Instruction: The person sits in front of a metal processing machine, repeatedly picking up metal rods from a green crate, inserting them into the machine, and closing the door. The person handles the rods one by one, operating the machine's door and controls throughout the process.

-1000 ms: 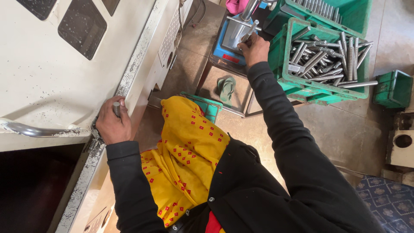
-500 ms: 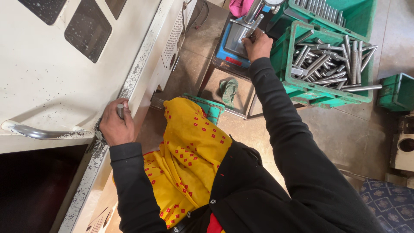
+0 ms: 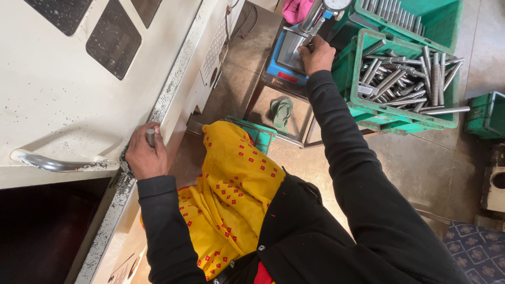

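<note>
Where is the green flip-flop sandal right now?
In the head view, the green sandal lies on the low shelf under the blue gauge stand, just below the right hand and left of the green crate of steel rods.

Standing on a worn, stained concrete floor (image 3: pixel 421 173), lit evenly by soft daylight. Filling the left side: a cream machine housing (image 3: pixel 68 105) with dark square panels (image 3: pixel 113 44), a curved metal handle (image 3: pixel 58 164) and a chipped, speckled edge. Sitting to the right: green plastic crates (image 3: pixel 368 113), with a smaller green bin (image 3: pixel 486 115) near the frame edge. Lying on the floor under a metal stand: a green sandal (image 3: pixel 281 111). Showing in the bottom right corner: a blue patterned mat (image 3: pixel 476 250).
</note>
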The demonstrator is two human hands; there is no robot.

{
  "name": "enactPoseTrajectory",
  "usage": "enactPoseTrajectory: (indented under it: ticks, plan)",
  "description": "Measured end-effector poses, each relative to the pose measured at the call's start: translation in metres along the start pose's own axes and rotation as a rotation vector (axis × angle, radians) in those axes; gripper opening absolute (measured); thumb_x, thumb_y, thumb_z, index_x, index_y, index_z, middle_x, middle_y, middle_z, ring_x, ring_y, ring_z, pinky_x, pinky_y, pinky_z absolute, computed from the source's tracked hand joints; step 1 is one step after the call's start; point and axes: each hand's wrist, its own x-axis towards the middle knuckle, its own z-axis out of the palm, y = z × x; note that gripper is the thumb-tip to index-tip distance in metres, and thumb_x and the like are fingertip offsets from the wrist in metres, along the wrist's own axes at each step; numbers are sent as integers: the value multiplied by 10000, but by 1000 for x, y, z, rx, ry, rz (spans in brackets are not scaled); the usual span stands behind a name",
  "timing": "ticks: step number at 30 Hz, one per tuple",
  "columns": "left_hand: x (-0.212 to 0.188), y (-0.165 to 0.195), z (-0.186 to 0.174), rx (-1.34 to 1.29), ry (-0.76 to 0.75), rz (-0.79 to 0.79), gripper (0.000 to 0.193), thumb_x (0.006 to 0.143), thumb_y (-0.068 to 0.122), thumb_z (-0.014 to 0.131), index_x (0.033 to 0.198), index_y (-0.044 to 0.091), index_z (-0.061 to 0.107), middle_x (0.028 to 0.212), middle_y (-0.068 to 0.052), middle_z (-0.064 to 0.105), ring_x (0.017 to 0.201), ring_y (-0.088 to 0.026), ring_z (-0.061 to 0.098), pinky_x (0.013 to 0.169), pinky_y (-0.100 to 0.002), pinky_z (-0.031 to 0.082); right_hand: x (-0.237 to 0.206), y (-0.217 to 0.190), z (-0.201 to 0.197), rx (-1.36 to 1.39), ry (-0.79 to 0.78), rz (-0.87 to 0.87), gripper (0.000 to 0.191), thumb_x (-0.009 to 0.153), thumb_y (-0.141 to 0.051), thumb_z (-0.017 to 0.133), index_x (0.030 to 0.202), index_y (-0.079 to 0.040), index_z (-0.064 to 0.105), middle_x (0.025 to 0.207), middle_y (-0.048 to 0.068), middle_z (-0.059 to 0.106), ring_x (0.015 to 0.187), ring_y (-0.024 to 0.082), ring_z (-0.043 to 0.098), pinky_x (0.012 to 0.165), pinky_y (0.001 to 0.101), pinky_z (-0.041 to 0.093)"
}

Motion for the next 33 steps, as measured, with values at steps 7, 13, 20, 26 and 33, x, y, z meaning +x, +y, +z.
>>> enactPoseTrajectory:
  ticks: [7, 13, 20, 26, 33]
  plan:
    - [0, -1, 2, 17, -2, -20, 92, 1051, 96, 667, 1116, 41, 704, 1072, -157, 718, 930, -332, 710, 807, -401, 560, 1, 0, 2, -24, 4, 34, 206, 774, -59, 846, 947, -25, 739, 787, 122, 773, 698, 209, 764, 692, 333, 587]
    - [1, -1, 0, 12, 9, 4, 90, 1057, 96, 661, 1118, 45, 703, 1083, -155, 721, 957, -338, 710, 823, -409, 562, -14, 1, 4, 99, 9, 105, 331, 770, -93, 900, 1014, 12, 703, 894, 114, 792, 828, 162, 799, 755, 296, 633]
    - [1, -1, 1, 10, 15, -9, 95, 1049, 98, 659, 1110, 44, 706, 1080, -158, 724, 953, -349, 710, 819, -412, 561, -14, -3, 2, 204, 54, 151, 509, 744, -105, 910, 1169, -9, 647, 1003, 128, 758, 817, 168, 775, 701, 310, 620]
    - [-1, -4, 2, 17, 26, 25, 99, 1045, 90, 651, 1114, 41, 704, 1086, -167, 718, 972, -364, 706, 839, -424, 560, -30, -12, -13, 28, -109, -95, 112, 1034, -139, 775, 1091, -48, 740, 878, 116, 781, 799, 216, 730, 723, 379, 568]
    - [0, -6, 4, 30, 37, 73, 73, 1046, 76, 654, 1090, 46, 704, 1078, -155, 725, 978, -348, 714, 867, -420, 568, -39, -40, -72, -28, -31, -178, 115, 912, -109, 827, 976, -35, 766, 784, 120, 752, 670, 203, 759, 619, 342, 583]
